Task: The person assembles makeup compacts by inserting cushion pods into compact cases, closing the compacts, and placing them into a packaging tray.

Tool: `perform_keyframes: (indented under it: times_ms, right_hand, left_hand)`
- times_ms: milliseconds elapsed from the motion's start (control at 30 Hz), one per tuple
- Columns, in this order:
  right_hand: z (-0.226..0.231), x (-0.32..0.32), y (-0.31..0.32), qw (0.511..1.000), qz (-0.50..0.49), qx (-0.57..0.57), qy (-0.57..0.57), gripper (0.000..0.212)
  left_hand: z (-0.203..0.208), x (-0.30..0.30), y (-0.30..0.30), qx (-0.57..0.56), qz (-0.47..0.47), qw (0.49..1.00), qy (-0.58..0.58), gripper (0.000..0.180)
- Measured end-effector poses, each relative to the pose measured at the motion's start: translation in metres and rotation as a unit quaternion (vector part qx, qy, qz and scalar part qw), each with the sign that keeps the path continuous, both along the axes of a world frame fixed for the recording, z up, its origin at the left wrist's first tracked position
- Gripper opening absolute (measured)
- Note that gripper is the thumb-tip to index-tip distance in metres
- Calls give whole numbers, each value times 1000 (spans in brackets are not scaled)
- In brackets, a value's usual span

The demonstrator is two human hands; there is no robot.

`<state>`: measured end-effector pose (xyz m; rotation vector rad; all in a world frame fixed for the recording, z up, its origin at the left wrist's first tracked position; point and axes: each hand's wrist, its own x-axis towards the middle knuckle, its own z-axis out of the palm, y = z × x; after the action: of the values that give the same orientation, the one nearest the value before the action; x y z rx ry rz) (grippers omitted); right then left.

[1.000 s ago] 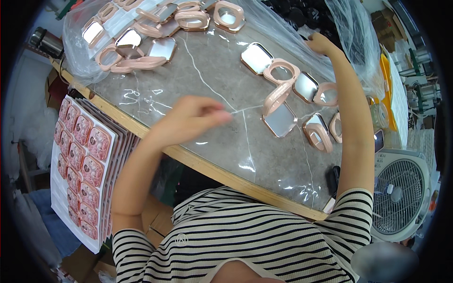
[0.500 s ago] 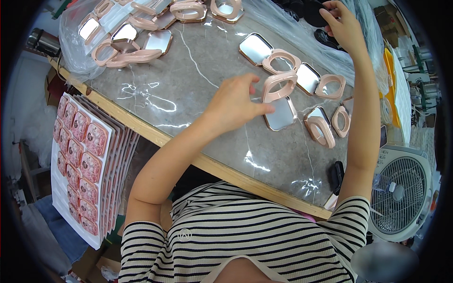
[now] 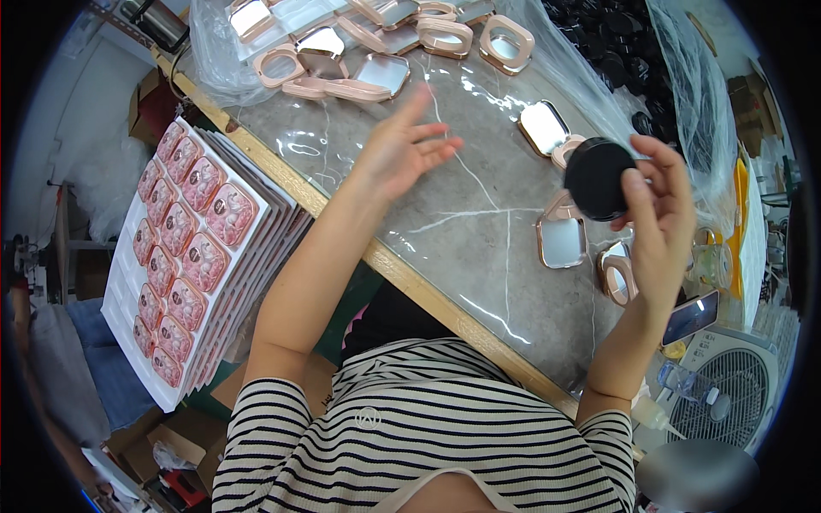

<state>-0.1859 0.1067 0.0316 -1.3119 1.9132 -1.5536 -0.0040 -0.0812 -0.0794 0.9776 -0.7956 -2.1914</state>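
In my right hand (image 3: 663,218) is a black round flat case (image 3: 596,179), gripped at its edge between thumb and fingers. It hangs above the table's right side and hides part of the pink compacts lying there. Among these are an open compact with a mirror (image 3: 563,244), another by the hand's wrist (image 3: 617,275) and a mirrored one farther back (image 3: 543,128). My left hand (image 3: 404,156) is over the grey marbled tabletop (image 3: 453,231), fingers spread and holding nothing. Beyond it, several open pink compacts (image 3: 380,75) lie heaped at the far left.
A clear plastic bag (image 3: 671,111) at the far right contains many black cases (image 3: 607,51). Left of the table stands a stack of white trays (image 3: 128,299) bearing pink square pieces (image 3: 205,184). A phone (image 3: 691,316) and a fan (image 3: 735,385) are at the right, past the wooden edge (image 3: 462,323).
My right hand has come back from the far bag with a black round case in it. My left hand has moved away from the open compact, toward the heap. The whole view has shifted.
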Motion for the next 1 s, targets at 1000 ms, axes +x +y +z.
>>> perform_keyframes:
  times_ms: [1000]
  right_hand:
    - [-44, 51, -37, 999, 12, -46, 8, 13]
  left_hand:
    - [24, 28, 67, -144, -139, 946, 256, 61]
